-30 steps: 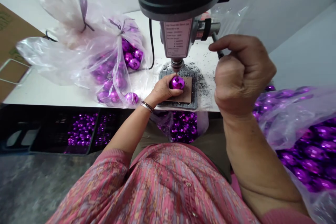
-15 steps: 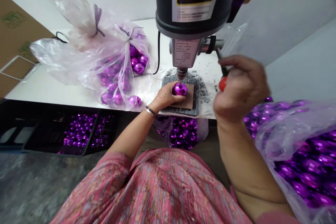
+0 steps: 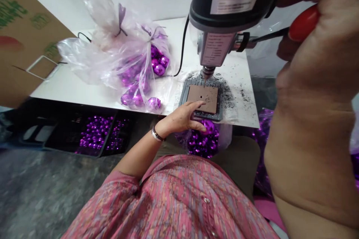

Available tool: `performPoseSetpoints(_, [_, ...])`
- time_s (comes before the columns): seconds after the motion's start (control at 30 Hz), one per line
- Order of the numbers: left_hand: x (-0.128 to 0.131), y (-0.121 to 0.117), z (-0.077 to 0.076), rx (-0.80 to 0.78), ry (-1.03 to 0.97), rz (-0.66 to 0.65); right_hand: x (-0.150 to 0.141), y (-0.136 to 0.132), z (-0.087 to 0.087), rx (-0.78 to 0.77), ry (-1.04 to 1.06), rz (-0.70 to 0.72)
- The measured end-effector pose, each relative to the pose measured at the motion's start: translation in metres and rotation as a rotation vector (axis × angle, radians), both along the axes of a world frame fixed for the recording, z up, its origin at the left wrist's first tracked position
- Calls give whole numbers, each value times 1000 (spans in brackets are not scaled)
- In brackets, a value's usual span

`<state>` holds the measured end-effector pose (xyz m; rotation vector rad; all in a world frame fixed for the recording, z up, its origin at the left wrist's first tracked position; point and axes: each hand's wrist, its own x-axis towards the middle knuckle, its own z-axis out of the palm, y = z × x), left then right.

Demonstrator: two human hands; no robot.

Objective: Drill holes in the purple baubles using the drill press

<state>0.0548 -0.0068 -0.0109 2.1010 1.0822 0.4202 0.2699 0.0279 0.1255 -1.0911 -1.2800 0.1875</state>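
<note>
My left hand is at the table's front edge, fingers apart and holding nothing. Just below its thumb is a shiny purple ball, over a bag of purple balls; whether it is falling or resting I cannot tell. Raised close to the camera, my right hand is wrapped around the red-knobbed lever of the drill press. The drill bit stands above a brown board with a small hole, on the grey base plate.
Tied plastic bags of purple balls lie on the white table, left of the drill press. One loose ball sits near the front edge. Dark shavings surround the base. Black crates stand below, a cardboard box at far left.
My left hand has drawn the ball off the board towards me and let go. My right hand has raised the lever, and the bit is up. The view has shifted left.
</note>
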Motion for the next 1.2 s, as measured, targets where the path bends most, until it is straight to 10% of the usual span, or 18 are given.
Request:
performPoseSetpoints(0.23, [-73, -4, 7, 353, 384, 740, -1, -11, -5, -23, -1, -39])
performPoseSetpoints(0.37, [-93, -22, -12, 303, 433, 987, -2, -10, -10, 14, 36, -26])
performPoseSetpoints(0.63, [-91, 12, -51, 253, 33, 962, -5, -22, -16, -12, 19, 12])
performPoseSetpoints(0.93, [-89, -3, -38, 577, 170, 1216, -5, -25, -23, 78, 29, 50])
performPoseSetpoints(1.1, [-47, 6, -28, 416, -45, 766, -6, -24, -27, 90, 127, 21])
performPoseSetpoints(1.2, [-48, 46, -31, 228, -16, 806, -7, -25, -23, 101, 100, 69])
